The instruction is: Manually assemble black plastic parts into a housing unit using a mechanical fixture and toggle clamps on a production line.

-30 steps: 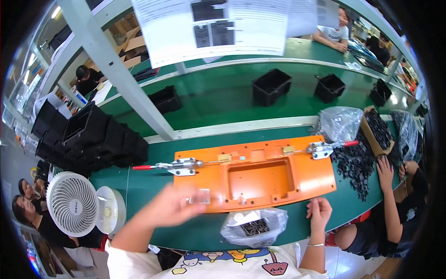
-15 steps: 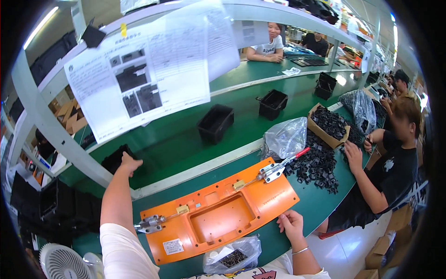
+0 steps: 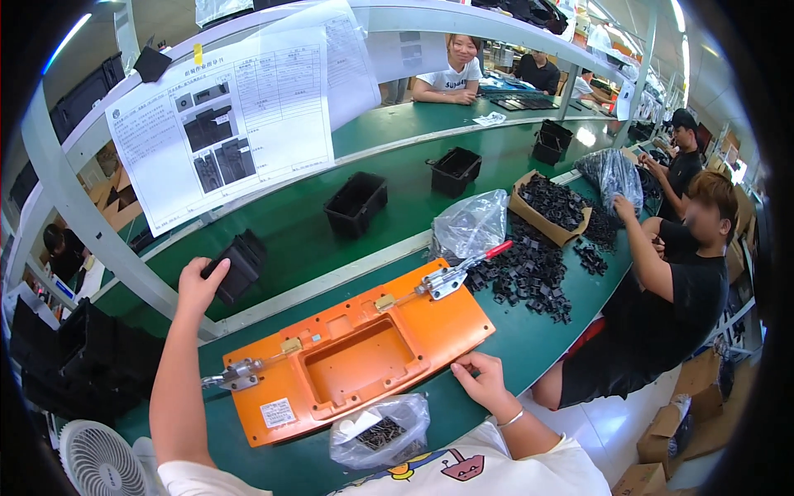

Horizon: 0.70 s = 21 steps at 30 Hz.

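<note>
My left hand point(image 3: 198, 285) grips a black plastic box point(image 3: 241, 266) by its near side, tilted above the green conveyor belt point(image 3: 298, 248). An orange fixture plate point(image 3: 451, 318) with a rectangular recess lies before me on the table. It carries a toggle clamp point(image 3: 240, 374) at its left end and a red-handled toggle clamp point(image 3: 447, 279) at its upper right. My right hand point(image 3: 486, 382) rests by the plate's lower right edge, thumb and fingers apart, holding nothing visible. Near my body, a clear bag of screws point(image 3: 380, 434) sits against the plate's front edge.
Black boxes point(image 3: 356, 203) stand along the belt. Small black parts point(image 3: 529, 277) are heaped right of the plate, beside an open carton point(image 3: 529, 211) and a plastic bag point(image 3: 471, 223). Stacked black boxes point(image 3: 91, 355) fill the left. A co-worker point(image 3: 670, 273) sits at right; paper sheets point(image 3: 223, 124) hang ahead.
My left hand has lifted the black box off the belt and turned it. My right hand stays near the plate's edge. The co-worker at right has reached toward the plastic bag. The view has shifted.
</note>
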Available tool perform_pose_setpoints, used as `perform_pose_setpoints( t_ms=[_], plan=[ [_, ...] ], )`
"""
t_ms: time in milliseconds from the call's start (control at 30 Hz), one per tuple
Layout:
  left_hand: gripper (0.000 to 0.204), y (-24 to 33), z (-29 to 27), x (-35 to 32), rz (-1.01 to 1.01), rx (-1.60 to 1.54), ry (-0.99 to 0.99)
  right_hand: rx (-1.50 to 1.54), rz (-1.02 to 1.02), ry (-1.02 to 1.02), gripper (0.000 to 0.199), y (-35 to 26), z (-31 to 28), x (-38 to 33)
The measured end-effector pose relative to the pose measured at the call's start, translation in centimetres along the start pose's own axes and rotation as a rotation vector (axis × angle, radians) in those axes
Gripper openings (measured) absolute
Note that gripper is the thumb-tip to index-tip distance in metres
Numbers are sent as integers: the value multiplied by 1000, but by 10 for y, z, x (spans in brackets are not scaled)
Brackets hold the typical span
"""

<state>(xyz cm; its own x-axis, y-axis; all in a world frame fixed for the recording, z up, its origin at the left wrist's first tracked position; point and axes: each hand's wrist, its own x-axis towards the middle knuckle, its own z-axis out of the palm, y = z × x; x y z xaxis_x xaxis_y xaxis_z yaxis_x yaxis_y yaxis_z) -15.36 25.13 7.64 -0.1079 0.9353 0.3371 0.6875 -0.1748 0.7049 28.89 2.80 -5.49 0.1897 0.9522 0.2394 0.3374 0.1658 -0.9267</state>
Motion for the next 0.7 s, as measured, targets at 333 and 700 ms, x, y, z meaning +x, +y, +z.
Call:
perform_pose_setpoints(
  t_ms=[333, 700],
  plan=[
    [63, 99, 0, -106, 902, -556, -319, -116, -978, -60, 74, -144, -2, 101],
    [31, 80, 18, -165, 551, -421, -470, -535, -962, -419, 25, -128, 33, 72]
  ],
)
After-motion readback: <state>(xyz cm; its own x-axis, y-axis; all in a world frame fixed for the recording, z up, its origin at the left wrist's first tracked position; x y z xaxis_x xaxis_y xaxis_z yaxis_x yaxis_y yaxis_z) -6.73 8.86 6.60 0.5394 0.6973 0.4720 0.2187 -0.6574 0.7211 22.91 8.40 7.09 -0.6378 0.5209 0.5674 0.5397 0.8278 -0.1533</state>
